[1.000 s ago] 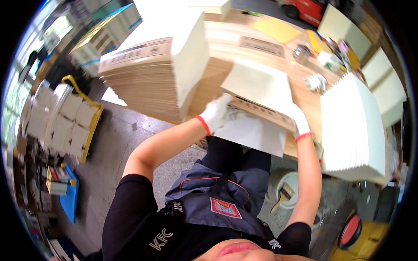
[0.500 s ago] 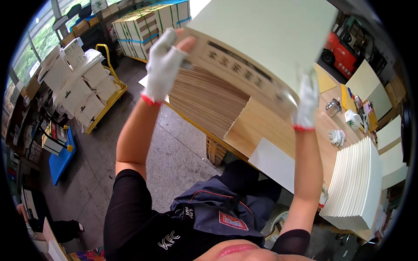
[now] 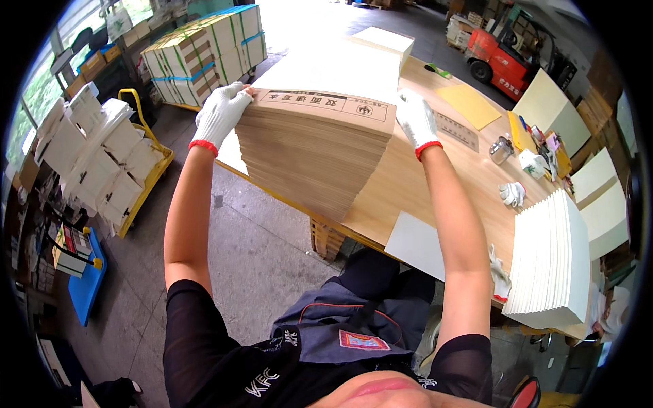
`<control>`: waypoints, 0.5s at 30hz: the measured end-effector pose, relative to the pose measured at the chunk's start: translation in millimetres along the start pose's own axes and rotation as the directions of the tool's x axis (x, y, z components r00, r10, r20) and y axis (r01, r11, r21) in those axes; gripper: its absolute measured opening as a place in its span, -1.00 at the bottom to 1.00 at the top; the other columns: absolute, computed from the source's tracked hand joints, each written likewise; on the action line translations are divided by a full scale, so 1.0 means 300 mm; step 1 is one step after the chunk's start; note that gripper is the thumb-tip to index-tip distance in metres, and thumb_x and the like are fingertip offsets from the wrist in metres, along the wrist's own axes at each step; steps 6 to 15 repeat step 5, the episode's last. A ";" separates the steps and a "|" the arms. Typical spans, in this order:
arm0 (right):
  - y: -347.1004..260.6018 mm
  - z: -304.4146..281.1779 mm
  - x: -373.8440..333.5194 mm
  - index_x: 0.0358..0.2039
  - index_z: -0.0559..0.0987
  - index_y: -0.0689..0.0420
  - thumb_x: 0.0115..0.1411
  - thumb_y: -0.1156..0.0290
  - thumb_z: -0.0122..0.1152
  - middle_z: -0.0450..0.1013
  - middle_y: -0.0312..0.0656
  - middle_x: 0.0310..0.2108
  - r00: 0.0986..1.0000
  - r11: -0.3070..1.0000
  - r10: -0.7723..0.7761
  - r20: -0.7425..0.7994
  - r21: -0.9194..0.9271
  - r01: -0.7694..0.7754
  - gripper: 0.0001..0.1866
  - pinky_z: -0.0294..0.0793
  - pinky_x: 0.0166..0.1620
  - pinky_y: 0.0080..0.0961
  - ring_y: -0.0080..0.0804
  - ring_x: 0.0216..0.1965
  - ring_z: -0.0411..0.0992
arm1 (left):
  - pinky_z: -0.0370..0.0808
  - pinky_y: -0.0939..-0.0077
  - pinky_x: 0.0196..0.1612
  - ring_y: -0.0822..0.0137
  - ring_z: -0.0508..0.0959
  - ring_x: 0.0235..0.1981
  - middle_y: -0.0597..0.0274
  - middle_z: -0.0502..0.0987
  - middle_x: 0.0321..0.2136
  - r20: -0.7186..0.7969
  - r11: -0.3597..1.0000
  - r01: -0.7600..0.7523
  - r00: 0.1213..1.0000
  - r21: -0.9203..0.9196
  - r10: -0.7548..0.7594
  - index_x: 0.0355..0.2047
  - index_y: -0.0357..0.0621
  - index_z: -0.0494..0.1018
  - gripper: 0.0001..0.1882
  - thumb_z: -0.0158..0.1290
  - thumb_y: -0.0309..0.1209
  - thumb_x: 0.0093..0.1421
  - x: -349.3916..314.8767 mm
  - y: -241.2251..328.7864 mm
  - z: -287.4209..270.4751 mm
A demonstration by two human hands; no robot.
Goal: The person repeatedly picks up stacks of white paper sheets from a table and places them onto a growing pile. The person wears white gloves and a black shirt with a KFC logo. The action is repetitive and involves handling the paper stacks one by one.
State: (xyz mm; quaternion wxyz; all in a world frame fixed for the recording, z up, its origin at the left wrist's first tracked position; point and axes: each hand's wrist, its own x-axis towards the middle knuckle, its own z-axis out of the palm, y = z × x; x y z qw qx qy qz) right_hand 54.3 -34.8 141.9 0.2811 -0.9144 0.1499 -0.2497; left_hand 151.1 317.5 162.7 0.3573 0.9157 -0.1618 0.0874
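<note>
A large white sheet with a printed brown front strip (image 3: 320,103) lies level on top of a tall stack of brown-edged sheets (image 3: 306,156), at the table's left side. My left hand (image 3: 223,114), in a white fingerless-tipped glove with a red cuff, is closed on the sheet's front left corner, bare fingertips on the strip. My right hand (image 3: 416,121), gloved likewise, lies along the right edge of the sheet and stack. Its fingers look stretched out, the tips partly hidden by the white edge.
The wooden table (image 3: 371,214) also bears a white sheet stack (image 3: 547,258), a spare glove (image 3: 511,194), a metal cup (image 3: 501,150) and a yellow sheet (image 3: 469,107). Loaded yellow cart (image 3: 146,183) and blue cart (image 3: 87,285) stand left; a red forklift (image 3: 500,58) stands far right.
The sheet that both hands held raised and tilted above the stack now lies down on it. My right hand has moved left and up in view, to the stack's right edge.
</note>
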 end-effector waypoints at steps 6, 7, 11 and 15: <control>-0.016 0.015 0.015 -0.40 0.64 0.14 0.24 -0.15 0.06 0.58 0.01 -0.38 0.995 0.998 0.050 0.090 0.040 -0.054 -0.45 0.46 -0.16 -0.25 -0.17 -0.23 0.55 | 0.44 0.28 0.01 0.18 0.61 -0.11 0.03 0.65 -0.19 -0.111 0.983 -0.019 0.993 0.182 0.040 -0.01 -0.02 0.59 -0.50 -0.08 0.01 0.26 0.034 -0.057 -0.010; -0.016 0.015 0.015 -0.40 0.64 0.14 0.24 -0.15 0.06 0.58 0.01 -0.38 0.995 0.998 0.050 0.090 0.040 -0.054 -0.45 0.46 -0.16 -0.25 -0.17 -0.23 0.55 | 0.44 0.28 0.01 0.18 0.61 -0.11 0.03 0.65 -0.19 -0.111 0.983 -0.019 0.993 0.182 0.040 -0.01 -0.02 0.59 -0.50 -0.08 0.01 0.26 0.034 -0.057 -0.010; -0.016 0.015 0.015 -0.40 0.64 0.14 0.24 -0.15 0.06 0.58 0.01 -0.38 0.995 0.998 0.050 0.090 0.040 -0.054 -0.45 0.46 -0.16 -0.25 -0.17 -0.23 0.55 | 0.44 0.28 0.01 0.18 0.61 -0.11 0.03 0.65 -0.19 -0.111 0.983 -0.019 0.993 0.182 0.040 -0.01 -0.02 0.59 -0.50 -0.08 0.01 0.26 0.034 -0.057 -0.010; -0.016 0.015 0.015 -0.40 0.64 0.14 0.24 -0.15 0.06 0.58 0.01 -0.38 0.995 0.998 0.050 0.090 0.040 -0.054 -0.45 0.46 -0.16 -0.25 -0.17 -0.23 0.55 | 0.44 0.28 0.01 0.18 0.61 -0.11 0.03 0.65 -0.19 -0.111 0.983 -0.019 0.993 0.182 0.040 -0.01 -0.02 0.59 -0.50 -0.08 0.01 0.26 0.034 -0.057 -0.010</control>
